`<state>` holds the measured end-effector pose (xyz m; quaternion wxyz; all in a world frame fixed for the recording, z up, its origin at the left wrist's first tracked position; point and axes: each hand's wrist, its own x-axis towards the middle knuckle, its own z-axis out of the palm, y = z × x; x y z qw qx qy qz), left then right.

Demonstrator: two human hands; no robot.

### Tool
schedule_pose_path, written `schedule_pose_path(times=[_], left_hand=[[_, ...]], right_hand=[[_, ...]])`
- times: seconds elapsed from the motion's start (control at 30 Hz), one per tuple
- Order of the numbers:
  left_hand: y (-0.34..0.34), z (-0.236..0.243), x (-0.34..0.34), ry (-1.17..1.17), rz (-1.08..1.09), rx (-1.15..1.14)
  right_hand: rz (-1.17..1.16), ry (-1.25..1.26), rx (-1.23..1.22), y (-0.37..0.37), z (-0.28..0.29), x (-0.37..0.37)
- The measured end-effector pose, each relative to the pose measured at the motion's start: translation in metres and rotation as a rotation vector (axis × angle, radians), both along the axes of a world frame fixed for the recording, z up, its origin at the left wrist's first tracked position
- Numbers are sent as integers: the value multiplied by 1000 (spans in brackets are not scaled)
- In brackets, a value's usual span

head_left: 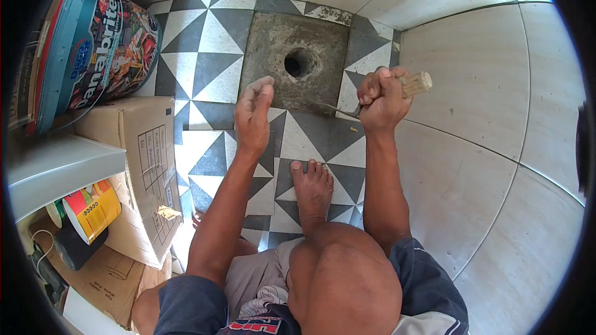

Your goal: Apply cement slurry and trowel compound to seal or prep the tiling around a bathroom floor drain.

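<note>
My right hand (pixel 383 96) is closed on the wooden handle of a trowel (pixel 416 84); its thin metal blade extends left toward the lower right part of a square grey cement patch (pixel 267 43) set in the floor. A round dark hole (pixel 298 62) sits in the middle of the patch. My left hand (pixel 253 118) is raised at the lower left corner of the patch, with fingers loosely extended and nothing visible in them; whether it touches the cement I cannot tell.
Patterned grey-and-white tiles (pixel 211 74) surround the patch, with my bare foot (pixel 310 192) on them. Pale tiled walls (pixel 465 74) enclose the back and right. At left stand a large bucket (pixel 112 56), a cardboard box (pixel 149 174) and a white shelf (pixel 68 167) holding small containers.
</note>
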<state>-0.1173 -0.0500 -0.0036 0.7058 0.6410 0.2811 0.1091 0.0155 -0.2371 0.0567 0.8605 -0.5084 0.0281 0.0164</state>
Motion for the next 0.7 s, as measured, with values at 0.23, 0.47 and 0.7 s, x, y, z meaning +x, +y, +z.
schedule_pose_path(times=[0.23, 0.47, 0.7], left_hand=[[-15, 0, -3, -6, 35, -115], [-26, 7, 11, -90, -37, -68], [-58, 7, 64, -130, -257, -3]], right_hand=[[-15, 121, -4, -6, -9, 2], [149, 227, -106, 8, -9, 22], [160, 330, -140, 18, -18, 34]])
